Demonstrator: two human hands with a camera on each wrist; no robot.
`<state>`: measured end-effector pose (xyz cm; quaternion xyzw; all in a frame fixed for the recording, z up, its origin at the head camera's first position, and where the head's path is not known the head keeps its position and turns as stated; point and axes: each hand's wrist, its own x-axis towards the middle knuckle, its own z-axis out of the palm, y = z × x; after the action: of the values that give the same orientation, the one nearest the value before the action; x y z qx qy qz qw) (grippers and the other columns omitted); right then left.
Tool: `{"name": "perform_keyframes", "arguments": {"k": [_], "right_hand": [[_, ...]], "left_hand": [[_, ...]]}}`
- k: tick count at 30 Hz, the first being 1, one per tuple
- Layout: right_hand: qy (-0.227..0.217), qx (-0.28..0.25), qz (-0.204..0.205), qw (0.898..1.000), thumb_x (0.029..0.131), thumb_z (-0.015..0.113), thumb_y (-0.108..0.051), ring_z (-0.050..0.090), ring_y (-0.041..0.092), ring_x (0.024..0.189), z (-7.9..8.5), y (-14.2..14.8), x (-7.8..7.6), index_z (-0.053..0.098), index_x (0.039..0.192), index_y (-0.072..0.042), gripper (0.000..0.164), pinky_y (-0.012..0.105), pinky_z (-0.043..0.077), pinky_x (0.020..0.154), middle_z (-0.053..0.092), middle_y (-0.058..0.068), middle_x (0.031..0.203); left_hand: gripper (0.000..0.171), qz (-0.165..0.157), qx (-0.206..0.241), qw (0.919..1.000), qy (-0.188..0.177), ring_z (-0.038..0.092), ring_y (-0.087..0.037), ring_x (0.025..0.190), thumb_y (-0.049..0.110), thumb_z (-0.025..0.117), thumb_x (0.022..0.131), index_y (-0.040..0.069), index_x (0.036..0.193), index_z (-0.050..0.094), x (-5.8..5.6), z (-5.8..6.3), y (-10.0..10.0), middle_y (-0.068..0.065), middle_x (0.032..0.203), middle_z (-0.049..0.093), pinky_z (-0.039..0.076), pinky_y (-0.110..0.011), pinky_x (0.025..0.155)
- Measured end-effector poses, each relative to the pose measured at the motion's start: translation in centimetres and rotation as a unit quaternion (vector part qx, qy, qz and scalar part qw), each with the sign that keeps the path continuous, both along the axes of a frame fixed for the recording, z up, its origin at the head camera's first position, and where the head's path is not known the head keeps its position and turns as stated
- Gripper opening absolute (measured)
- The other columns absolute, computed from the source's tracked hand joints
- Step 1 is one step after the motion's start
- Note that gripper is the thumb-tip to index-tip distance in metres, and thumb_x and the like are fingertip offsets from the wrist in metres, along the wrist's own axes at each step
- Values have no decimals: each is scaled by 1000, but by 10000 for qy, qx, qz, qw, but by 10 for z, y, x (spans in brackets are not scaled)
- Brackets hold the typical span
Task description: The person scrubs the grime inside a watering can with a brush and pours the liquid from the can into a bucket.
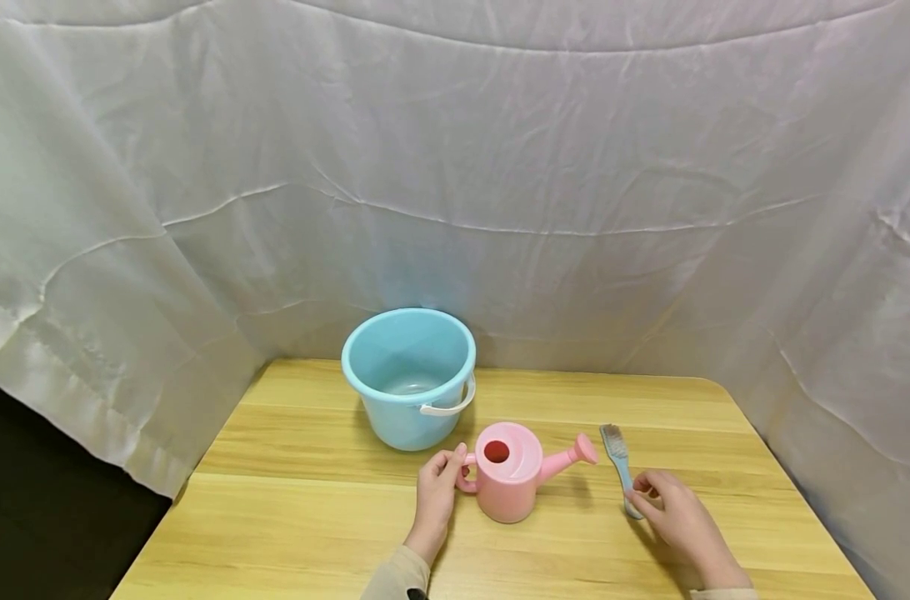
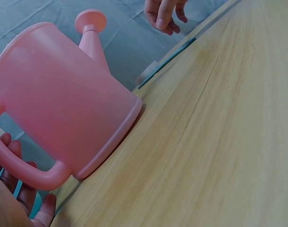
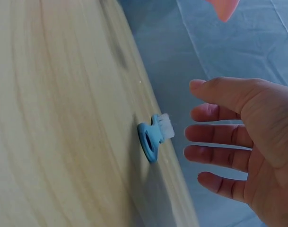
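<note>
In the head view, a pink watering can (image 1: pixel 507 492) stands upright on the wooden table, its spout pointing right. My left hand (image 1: pixel 437 492) is at its handle, thumb near the handle's top. In the left wrist view the spread fingers (image 2: pixel 15 150) pass behind the handle (image 2: pixel 35 176) without closing round it. A light blue brush (image 1: pixel 617 454) with pale bristles lies on the table right of the can. Just above its handle end is my right hand (image 1: pixel 676 512). The right wrist view shows that hand's fingers (image 3: pixel 219 133) parted and loosely bent, apart from the brush.
A light blue bucket (image 1: pixel 408 417) with a white handle (image 1: pixel 451 407) stands behind the watering can, to the left. The wooden table (image 1: pixel 305 500) is enclosed at the back and sides by a grey cloth curtain (image 1: pixel 500 167).
</note>
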<state>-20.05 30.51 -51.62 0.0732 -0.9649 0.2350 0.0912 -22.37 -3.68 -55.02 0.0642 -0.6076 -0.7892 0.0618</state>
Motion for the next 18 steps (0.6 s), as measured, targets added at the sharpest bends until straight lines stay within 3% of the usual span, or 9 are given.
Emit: {"name": "perform_keyframes", "arguments": {"k": [13, 18], "right_hand": [[789, 11, 245, 9966, 84, 76, -21, 59, 6, 80, 2, -10, 3, 62, 81, -24, 15, 28, 56, 69, 61, -12, 84], [864, 81, 270, 9959, 83, 77, -21, 59, 6, 79, 2, -13, 3, 62, 80, -25, 16, 30, 56, 69, 60, -14, 82]], "left_hand": [[48, -8, -18, 10000, -15, 59, -16, 55, 35, 65, 93, -13, 87, 58, 1, 1, -1, -6, 73, 54, 61, -30, 70], [47, -68, -9, 10000, 10, 60, -18, 56, 33, 66, 93, -12, 86, 58, 2, 4, -2, -6, 72, 53, 62, -32, 71]]}}
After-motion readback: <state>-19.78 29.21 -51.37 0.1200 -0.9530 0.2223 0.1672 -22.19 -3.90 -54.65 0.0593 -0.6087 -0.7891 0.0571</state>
